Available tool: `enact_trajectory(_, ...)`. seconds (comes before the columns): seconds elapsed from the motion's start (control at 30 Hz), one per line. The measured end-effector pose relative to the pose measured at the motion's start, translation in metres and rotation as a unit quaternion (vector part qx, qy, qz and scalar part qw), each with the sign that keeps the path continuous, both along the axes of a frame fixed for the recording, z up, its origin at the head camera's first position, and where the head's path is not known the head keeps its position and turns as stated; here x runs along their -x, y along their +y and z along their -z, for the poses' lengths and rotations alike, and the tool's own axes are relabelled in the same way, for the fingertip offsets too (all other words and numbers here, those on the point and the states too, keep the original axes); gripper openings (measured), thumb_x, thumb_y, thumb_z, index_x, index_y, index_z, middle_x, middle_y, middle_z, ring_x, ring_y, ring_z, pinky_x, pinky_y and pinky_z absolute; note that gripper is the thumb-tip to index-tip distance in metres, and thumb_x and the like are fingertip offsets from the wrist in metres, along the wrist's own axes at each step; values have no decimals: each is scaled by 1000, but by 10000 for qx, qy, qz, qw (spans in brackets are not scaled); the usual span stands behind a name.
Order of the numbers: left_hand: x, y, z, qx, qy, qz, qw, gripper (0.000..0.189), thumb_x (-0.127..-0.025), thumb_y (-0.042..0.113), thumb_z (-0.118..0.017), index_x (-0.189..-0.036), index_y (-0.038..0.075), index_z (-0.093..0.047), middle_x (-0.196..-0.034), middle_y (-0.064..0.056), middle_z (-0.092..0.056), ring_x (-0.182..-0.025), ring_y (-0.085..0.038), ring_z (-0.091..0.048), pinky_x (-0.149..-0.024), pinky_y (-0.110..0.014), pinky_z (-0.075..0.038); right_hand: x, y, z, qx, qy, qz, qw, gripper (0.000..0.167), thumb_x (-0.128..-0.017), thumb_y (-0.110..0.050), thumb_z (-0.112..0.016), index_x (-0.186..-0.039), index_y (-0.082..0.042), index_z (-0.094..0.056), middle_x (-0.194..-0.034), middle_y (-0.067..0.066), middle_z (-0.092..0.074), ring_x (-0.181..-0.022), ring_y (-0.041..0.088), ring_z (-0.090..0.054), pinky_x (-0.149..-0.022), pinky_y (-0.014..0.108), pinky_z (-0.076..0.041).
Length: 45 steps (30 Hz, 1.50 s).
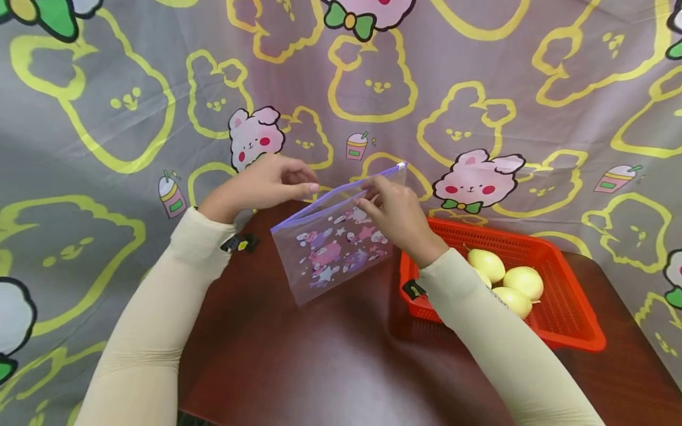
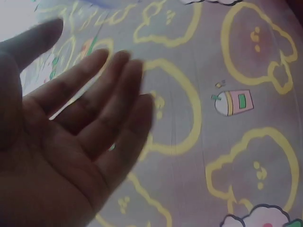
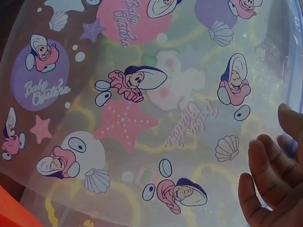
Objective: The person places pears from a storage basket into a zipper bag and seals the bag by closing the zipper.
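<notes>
A translucent slider zip bag (image 1: pixel 341 251) with a purple rim hangs tilted above the dark table, its two rim edges parted. My right hand (image 1: pixel 398 214) pinches the rim right of its middle; in the right wrist view its curled fingers (image 3: pixel 270 177) stand at that rim. Cartoon oysters, stars and shells are printed on the bag. A white slider (image 1: pixel 401 166) sits at the upper right end. My left hand (image 1: pixel 270 182) hovers beside the rim's left part, fingers loosely bent, holding nothing. In the left wrist view the palm (image 2: pixel 57 156) is bare.
A red plastic basket (image 1: pixel 578 313) stands on the right of the table, under my right forearm, with several pale yellow pears (image 1: pixel 524 283) inside. The brown table (image 1: pixel 319 367) shines at the front. A patterned cloth (image 1: pixel 383 71) hangs close behind.
</notes>
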State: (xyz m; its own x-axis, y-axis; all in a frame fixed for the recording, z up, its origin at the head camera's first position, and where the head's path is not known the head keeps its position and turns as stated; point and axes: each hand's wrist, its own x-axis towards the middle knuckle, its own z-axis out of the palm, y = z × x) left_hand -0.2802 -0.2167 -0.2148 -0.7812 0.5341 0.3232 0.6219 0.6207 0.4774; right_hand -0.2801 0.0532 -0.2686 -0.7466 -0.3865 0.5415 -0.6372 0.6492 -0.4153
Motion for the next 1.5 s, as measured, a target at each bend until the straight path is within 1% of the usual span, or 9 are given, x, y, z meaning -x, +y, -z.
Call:
enact_trajectory(0.1,4,15,-6,792,-15,123,9968,36,-92,42,-66,-113,13,-71,-98,3,-71,-86,-11,-65,-78,-35,-52,1,0,-3,-71,53,-28,10000,32,-91,-26,-72,-115,-8,-62,-95,3,-69,-82,16,-64,-73,33,-54)
enact_trajectory(0.2,5,26,-11,1238,117,115,9922,29,-91,33,-67,-112,14,-72,-98,3,-70,-85,-11,-65,-76,-35,-53,1,0,-5,-137,80,-50,9999,31,-90,-26,-73,-113,-8,-62,-94,2,-68,-82,16,-65,-72,32,-54)
enact_trajectory(0.37,7,40,-15,1529,27,44,9882,26,-86,14,-66,-111,13,-71,-92,1,-69,-77,-15,-62,-68,-33,-51,-1,3,-4,-283,42,-85,9996,29,-89,-24,-74,-111,-9,-63,-92,1,-68,-79,15,-63,-67,31,-54)
enact_trajectory(0.7,21,51,-18,1954,399,-392,9791,20,-87,17,-68,-105,10,-74,-79,-2,-67,-69,-20,-57,-63,-34,-46,-11,15,-8,-573,452,-426,9964,21,-88,-16,-75,-104,-9,-64,-93,2,-69,-82,15,-65,-74,31,-55)
enact_trajectory(0.93,32,40,-22,1450,967,-732,9820,12,-86,9,-59,-78,10,-68,-59,-2,-45,-59,-18,-43,-57,-32,-35,-17,21,-10,-729,934,-499,9917,19,-84,-15,-79,-96,-8,-65,-87,3,-67,-80,16,-62,-73,32,-53)
enact_trajectory(1.07,35,32,-25,1098,1386,-1146,9776,17,-84,8,-55,-87,9,-72,-67,-4,-54,-65,-20,-47,-61,-34,-37,-21,25,-8,-858,1565,-798,9807,14,-81,-12,-80,-88,-8,-69,-80,2,-60,-74,19,-54,-68,32,-50)
enact_trajectory(1.2,37,24,-24,828,1786,-1571,9678,28,-81,7,-54,-99,8,-75,-78,-6,-64,-72,-22,-54,-67,-37,-43,-25,33,-2,-1293,2305,-1098,9582,14,-76,-14,-85,-84,-8,-74,-79,5,-51,-75,23,-47,-65,32,-43)
enact_trajectory(1.3,38,21,-15,586,1780,-1507,9707,26,-81,7,-54,-96,7,-75,-76,-5,-63,-69,-21,-54,-65,-36,-42,-26,40,4,-1610,2483,-1197,9477,19,-74,-16,-87,-87,-8,-77,-81,6,-48,-76,23,-44,-62,31,-40)
enact_trajectory(1.5,32,32,14,-191,1626,-805,9832,18,-83,7,-58,-90,3,-75,-79,-6,-64,-72,-19,-57,-67,-33,-47,-21,50,21,-2069,2695,-1415,9298,11,-76,-12,-83,-82,-5,-76,-91,10,-55,-85,29,-49,-75,36,-44)
